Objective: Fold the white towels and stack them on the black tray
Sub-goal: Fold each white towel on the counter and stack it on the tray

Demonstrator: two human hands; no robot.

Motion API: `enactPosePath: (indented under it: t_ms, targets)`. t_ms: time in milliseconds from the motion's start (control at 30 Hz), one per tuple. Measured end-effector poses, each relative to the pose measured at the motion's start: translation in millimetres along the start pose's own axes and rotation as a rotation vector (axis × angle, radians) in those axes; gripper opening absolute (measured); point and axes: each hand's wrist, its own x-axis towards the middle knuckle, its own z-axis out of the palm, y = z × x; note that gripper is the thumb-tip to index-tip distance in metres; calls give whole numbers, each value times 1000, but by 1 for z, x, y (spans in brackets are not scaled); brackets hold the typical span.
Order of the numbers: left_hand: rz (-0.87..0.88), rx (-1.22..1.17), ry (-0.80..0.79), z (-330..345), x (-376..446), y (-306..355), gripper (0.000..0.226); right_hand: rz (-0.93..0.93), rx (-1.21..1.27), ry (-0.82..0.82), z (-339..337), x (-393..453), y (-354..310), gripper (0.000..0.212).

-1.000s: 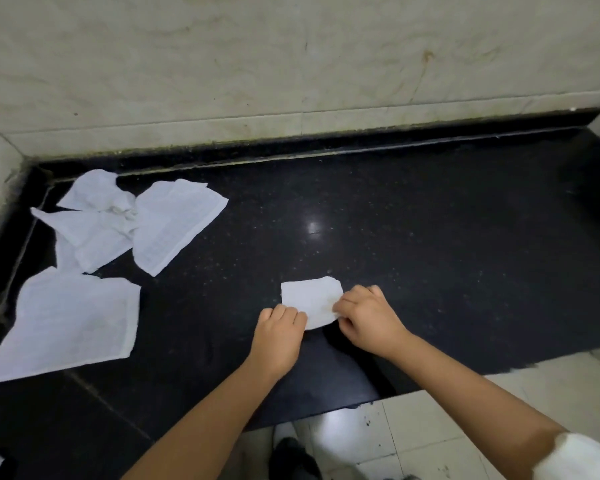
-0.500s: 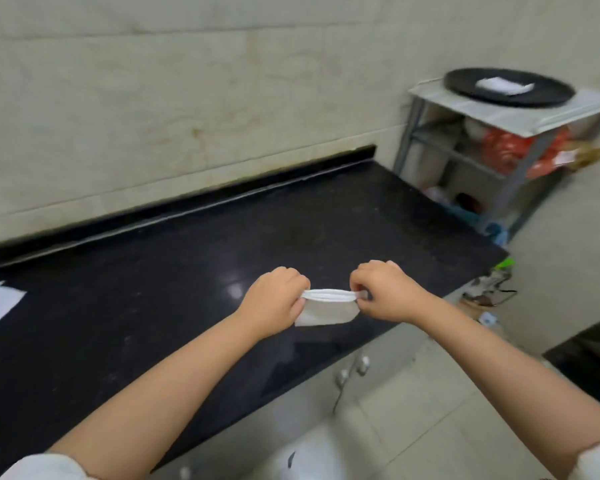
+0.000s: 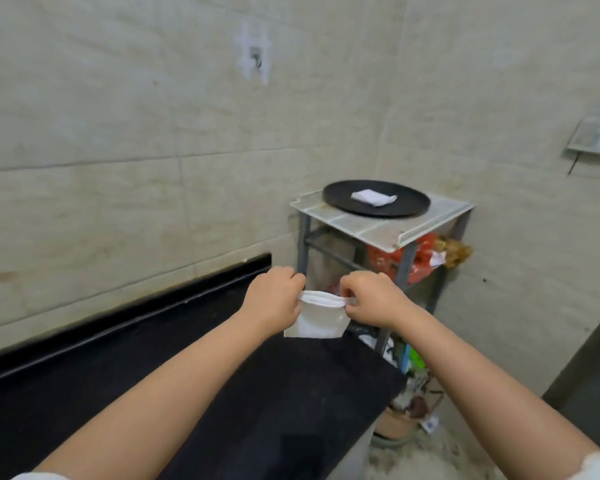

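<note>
now both hands, left & right, pinch folded towel by top corners, w/ black tray beyond.

Both hands pinch a folded towel before the black tray.

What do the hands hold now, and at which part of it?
A folded white towel, pinched at its top edge: left hand at the left end, right hand at the right end.

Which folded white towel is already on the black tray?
The small folded towel lying on the black tray; the other towel hangs between both hands.
</note>
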Motion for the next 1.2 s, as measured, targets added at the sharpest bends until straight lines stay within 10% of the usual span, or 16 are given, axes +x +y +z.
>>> enactPosePath:
  t_ms: [667, 967, 1200]
  targets:
    - [-311, -370, 211, 48, 388, 31, 13, -74, 188, 137, -74, 278, 317, 11]
    - [-552, -313, 402, 90, 533, 61, 15, -374, 177, 608, -42, 409, 438, 13]
    - [-505, -203, -5, 161, 530, 98, 22, -633, -78, 205, 36, 406, 493, 26]
